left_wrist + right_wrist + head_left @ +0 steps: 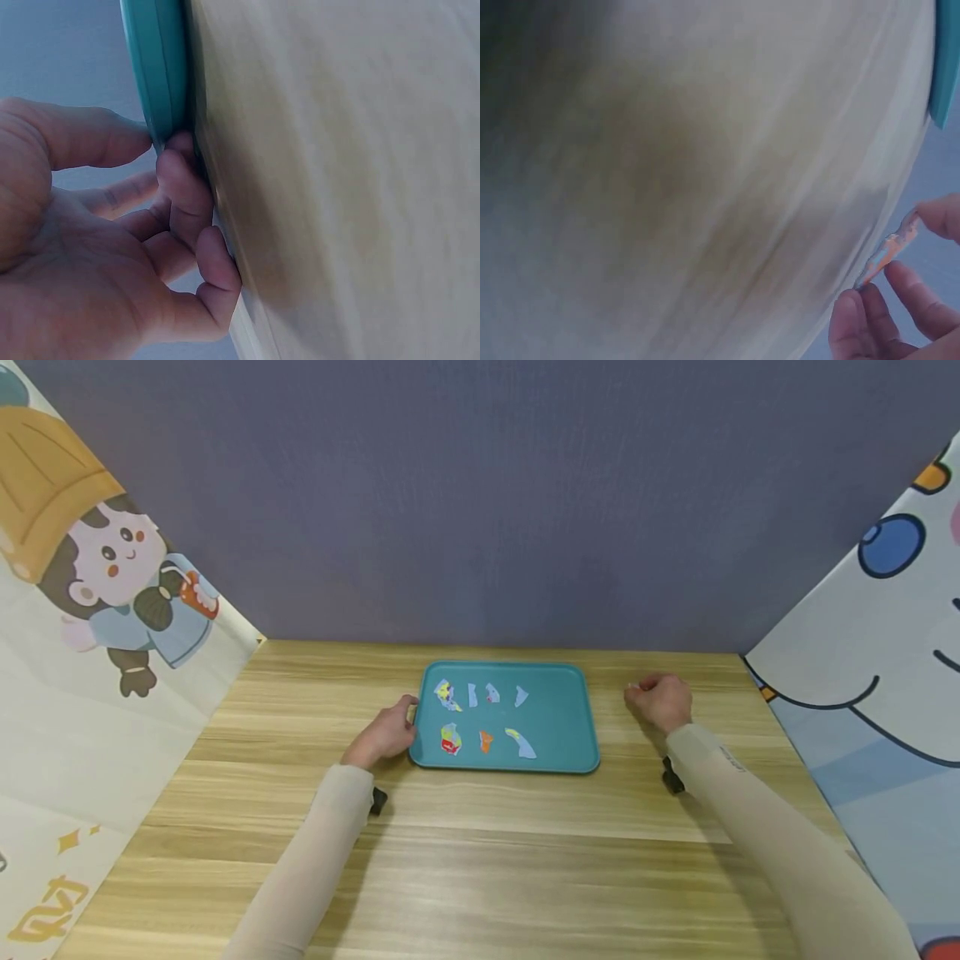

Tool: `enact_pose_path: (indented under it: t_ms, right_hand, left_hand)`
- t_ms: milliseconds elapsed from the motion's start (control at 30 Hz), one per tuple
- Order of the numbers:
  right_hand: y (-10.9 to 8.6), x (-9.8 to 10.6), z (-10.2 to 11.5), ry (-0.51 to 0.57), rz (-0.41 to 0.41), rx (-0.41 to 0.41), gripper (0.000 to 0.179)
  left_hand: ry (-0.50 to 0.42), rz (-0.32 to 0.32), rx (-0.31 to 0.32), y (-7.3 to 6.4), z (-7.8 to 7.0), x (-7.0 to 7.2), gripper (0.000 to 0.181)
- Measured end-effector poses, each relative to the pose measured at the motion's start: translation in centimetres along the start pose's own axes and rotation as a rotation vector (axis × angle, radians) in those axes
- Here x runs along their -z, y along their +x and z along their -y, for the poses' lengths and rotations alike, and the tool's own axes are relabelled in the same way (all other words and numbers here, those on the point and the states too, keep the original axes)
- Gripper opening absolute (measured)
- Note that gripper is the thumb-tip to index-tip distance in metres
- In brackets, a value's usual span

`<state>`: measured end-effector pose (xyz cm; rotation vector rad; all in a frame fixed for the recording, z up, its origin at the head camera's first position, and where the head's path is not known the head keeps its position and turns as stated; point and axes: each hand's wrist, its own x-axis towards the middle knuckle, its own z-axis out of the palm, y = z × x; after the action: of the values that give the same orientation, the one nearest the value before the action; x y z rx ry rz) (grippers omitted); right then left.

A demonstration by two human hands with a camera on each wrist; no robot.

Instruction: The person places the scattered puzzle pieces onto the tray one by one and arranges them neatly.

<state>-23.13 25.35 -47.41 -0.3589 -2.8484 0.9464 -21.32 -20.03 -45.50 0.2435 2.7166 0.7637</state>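
Observation:
A teal tray [555, 718] lies on the wooden table, with several small irregular flat pieces on it in two rows. Among them are a yellow-and-purple patterned piece [447, 695], a red-and-green one [451, 739], an orange one [486, 741] and a pale curved one [522, 744]. At the tray's left edge my left hand [386, 733] pinches the rim, thumb above and curled fingers below, as the left wrist view shows. To the right of the tray, my right hand [663, 702] pinches a small irregular piece with orange on it [889, 253] just over the table.
The wooden table [480, 868] extends around the tray on all sides. A grey-blue wall [480, 510] rises behind it. Cartoon-printed panels stand at the left [67, 710] and right [847, 627] sides.

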Motion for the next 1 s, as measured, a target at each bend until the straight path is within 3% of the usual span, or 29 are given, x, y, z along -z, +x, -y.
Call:
enact_pose_path:
  t_ms: [100,367,633,833,1000]
  right_hand:
    - [0.1,0.0,0.2,0.015,-0.032,0.019,0.037]
    - [-0.2,0.3,2.0,0.098,-0.191,0.162,0.033]
    - [-2.0,1.1,5.1,0.154,-0.22,0.3,0.026]
    - [-3.4,1.6,7.0,0.197,-0.276,0.427,0.022]
    - [-4.3,1.7,8.3,0.236,-0.355,0.579,0.018]
  left_hand:
    - [-0.002,-0.001,-0.006,0.0,0.0,0.0,0.052]
    - [-0.01,0.001,-0.009,-0.1,-0.2,0.0,0.051]
    - [0.001,-0.012,-0.005,-0.2,-0.2,-0.1,0.051]
    - [0.0,-0.017,-0.006,-0.1,-0.1,-0.1,0.051]
    - [0.0,-0.013,-0.006,-0.1,-0.1,-0.1,0.051]
